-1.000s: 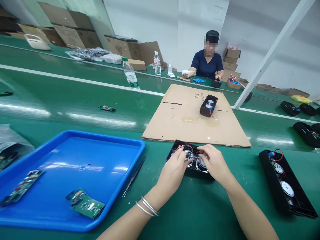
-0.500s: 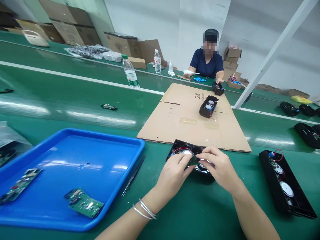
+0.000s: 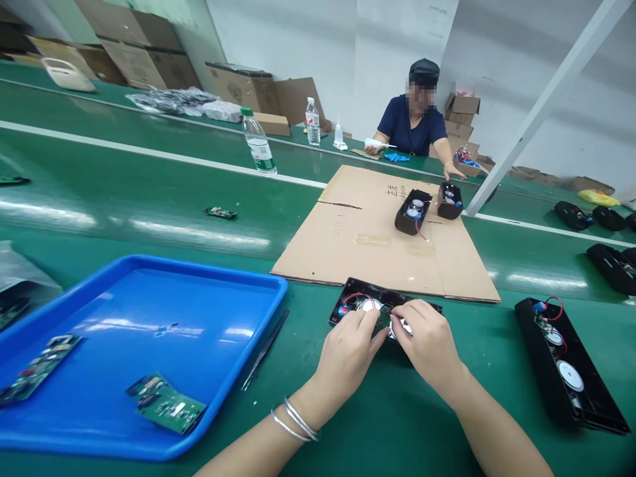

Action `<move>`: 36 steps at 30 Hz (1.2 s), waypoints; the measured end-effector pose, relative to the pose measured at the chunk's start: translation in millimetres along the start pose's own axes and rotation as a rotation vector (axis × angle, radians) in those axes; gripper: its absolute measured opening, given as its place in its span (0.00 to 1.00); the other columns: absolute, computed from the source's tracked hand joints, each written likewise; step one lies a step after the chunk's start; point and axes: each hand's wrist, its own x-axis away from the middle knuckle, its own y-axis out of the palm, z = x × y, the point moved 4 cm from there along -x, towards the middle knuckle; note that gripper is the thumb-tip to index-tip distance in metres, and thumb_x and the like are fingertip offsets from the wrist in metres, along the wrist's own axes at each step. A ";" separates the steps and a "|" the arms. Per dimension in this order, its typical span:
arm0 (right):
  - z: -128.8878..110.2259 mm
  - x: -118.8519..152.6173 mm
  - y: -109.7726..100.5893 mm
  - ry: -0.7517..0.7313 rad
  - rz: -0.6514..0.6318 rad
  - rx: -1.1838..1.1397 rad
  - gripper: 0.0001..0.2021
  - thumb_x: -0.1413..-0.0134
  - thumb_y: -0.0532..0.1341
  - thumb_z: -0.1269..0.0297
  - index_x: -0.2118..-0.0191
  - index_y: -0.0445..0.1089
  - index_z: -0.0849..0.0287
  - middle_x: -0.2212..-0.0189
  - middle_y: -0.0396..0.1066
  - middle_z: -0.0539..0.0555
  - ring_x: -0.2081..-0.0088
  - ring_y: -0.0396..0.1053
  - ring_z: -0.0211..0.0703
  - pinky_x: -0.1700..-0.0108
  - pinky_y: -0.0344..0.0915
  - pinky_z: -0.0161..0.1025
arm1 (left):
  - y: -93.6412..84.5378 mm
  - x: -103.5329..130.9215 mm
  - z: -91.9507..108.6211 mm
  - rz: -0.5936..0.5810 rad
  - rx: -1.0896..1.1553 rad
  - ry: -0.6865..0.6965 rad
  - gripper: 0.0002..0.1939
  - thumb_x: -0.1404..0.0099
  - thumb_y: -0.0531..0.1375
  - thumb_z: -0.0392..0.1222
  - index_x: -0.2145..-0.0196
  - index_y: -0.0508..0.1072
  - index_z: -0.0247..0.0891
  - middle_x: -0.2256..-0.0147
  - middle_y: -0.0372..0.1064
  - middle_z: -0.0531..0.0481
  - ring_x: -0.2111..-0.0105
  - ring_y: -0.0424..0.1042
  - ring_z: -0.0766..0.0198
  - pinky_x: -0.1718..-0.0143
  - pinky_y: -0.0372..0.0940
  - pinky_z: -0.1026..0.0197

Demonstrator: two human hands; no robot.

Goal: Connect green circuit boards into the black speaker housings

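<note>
Left hand (image 3: 345,348) pinching, right hand (image 3: 431,344) pinching beside it, forearms (image 3: 497,417) converging

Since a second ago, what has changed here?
A co-worker's hand has moved a far case closer and rightward, beside a second case on the cardboard, apparently letting go. The left hand and right hand stay at the near case, holding a green board; the blue tray stays put.

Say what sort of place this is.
Probably an electronics assembly workshop: circuit boards lie in a blue tray, open black speaker housings lie nearby, and a co-worker works opposite.
</note>
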 end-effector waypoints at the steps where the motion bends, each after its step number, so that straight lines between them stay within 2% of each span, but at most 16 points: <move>1: 0.8 0.0 1.0 0.027 0.009 -0.026 0.09 0.43 0.52 0.71 0.68 0.68 0.60 0.72 0.70 0.55 0.70 0.68 0.42 0.68 0.66 0.38 | -0.2 0.2 0.7 0.009 0.001 0.010 0.09 0.32 0.46 0.40 0.63 0.64 0.36 0.74 0.69 0.48 0.74 0.70 0.61 0.74 0.66 0.62; 5: 8.3 -3.6 3.2 0.142 -0.004 -0.222 0.05 0.45 0.54 0.71 0.69 0.67 0.59 0.74 0.68 0.52 0.74 0.66 0.38 0.71 0.66 0.35 | 0.5 0.8 0.2 0.008 0.012 0.008 0.08 0.32 0.47 0.40 0.61 0.63 0.36 0.74 0.69 0.49 0.74 0.70 0.61 0.73 0.66 0.62; 9: 13.8 -8.3 5.4 0.177 -0.045 -0.373 0.04 0.47 0.56 0.70 0.72 0.66 0.58 0.75 0.67 0.50 0.75 0.65 0.37 0.72 0.65 0.34 | 2.6 1.6 -2.7 0.017 0.014 0.001 0.08 0.33 0.47 0.40 0.60 0.63 0.37 0.73 0.70 0.48 0.73 0.71 0.61 0.72 0.66 0.62; 14: 10.5 -5.9 8.5 0.111 0.032 -0.331 0.06 0.45 0.53 0.71 0.68 0.67 0.58 0.72 0.68 0.52 0.72 0.66 0.39 0.70 0.66 0.36 | 3.8 2.5 -5.6 0.044 0.021 -0.016 0.10 0.33 0.49 0.41 0.55 0.61 0.35 0.71 0.72 0.46 0.72 0.72 0.61 0.71 0.67 0.62; 17: 10.3 -4.1 11.8 0.120 0.041 -0.306 0.06 0.44 0.53 0.72 0.67 0.66 0.58 0.72 0.67 0.53 0.72 0.65 0.38 0.69 0.66 0.36 | 4.6 2.5 -4.7 0.039 0.011 -0.002 0.11 0.33 0.49 0.39 0.55 0.62 0.33 0.72 0.71 0.45 0.73 0.71 0.60 0.72 0.67 0.61; 22: 14.6 -7.2 15.5 0.129 -0.061 -0.384 0.05 0.46 0.53 0.74 0.68 0.64 0.59 0.72 0.65 0.51 0.72 0.64 0.37 0.69 0.65 0.34 | 5.3 2.2 -3.0 0.061 -0.044 0.031 0.10 0.33 0.49 0.38 0.56 0.63 0.33 0.75 0.70 0.48 0.75 0.70 0.61 0.73 0.66 0.62; 26: 12.6 -9.0 16.1 0.012 -0.191 -0.374 0.11 0.45 0.49 0.76 0.66 0.67 0.58 0.70 0.61 0.52 0.70 0.62 0.38 0.67 0.65 0.34 | 6.7 2.1 -4.3 0.047 -0.035 0.045 0.10 0.33 0.48 0.37 0.56 0.63 0.32 0.73 0.71 0.46 0.74 0.71 0.59 0.72 0.66 0.61; 28: 15.3 -9.2 12.2 -0.015 -0.231 -0.358 0.11 0.44 0.49 0.74 0.63 0.68 0.58 0.68 0.60 0.53 0.67 0.63 0.38 0.64 0.66 0.36 | 7.0 2.2 -6.1 0.048 -0.022 0.034 0.11 0.33 0.48 0.37 0.56 0.63 0.32 0.72 0.72 0.45 0.73 0.72 0.59 0.72 0.67 0.61; 30: 23.5 -9.2 5.2 0.035 -0.229 -0.341 0.11 0.44 0.52 0.70 0.56 0.65 0.58 0.61 0.61 0.56 0.59 0.64 0.41 0.56 0.65 0.40 | 6.5 1.8 -8.5 0.057 0.003 0.002 0.11 0.34 0.50 0.39 0.55 0.63 0.32 0.70 0.73 0.44 0.72 0.73 0.58 0.70 0.68 0.60; 32: 32.5 -6.9 2.2 0.118 -0.288 -0.272 0.23 0.47 0.58 0.62 0.46 0.57 0.59 0.51 0.58 0.60 0.48 0.58 0.48 0.47 0.59 0.47 | 6.2 0.6 -12.0 0.040 0.053 -0.061 0.13 0.35 0.51 0.42 0.55 0.63 0.33 0.68 0.74 0.42 0.69 0.74 0.58 0.68 0.69 0.59; 34: 36.1 -0.3 9.8 0.172 -0.488 -0.143 0.43 0.59 0.66 0.55 0.39 0.46 0.59 0.42 0.50 0.64 0.40 0.46 0.57 0.42 0.48 0.57 | 6.5 -1.2 -17.3 -0.016 0.115 -0.157 0.14 0.35 0.52 0.44 0.54 0.63 0.34 0.66 0.75 0.42 0.67 0.75 0.57 0.65 0.69 0.59; 36: 35.7 8.6 24.4 0.211 -0.706 0.033 0.55 0.71 0.72 0.56 0.37 0.41 0.59 0.39 0.43 0.68 0.38 0.37 0.68 0.42 0.39 0.66 | 7.6 -2.6 -24.1 -0.093 0.174 -0.261 0.16 0.36 0.52 0.46 0.53 0.64 0.36 0.65 0.75 0.43 0.67 0.75 0.58 0.65 0.70 0.58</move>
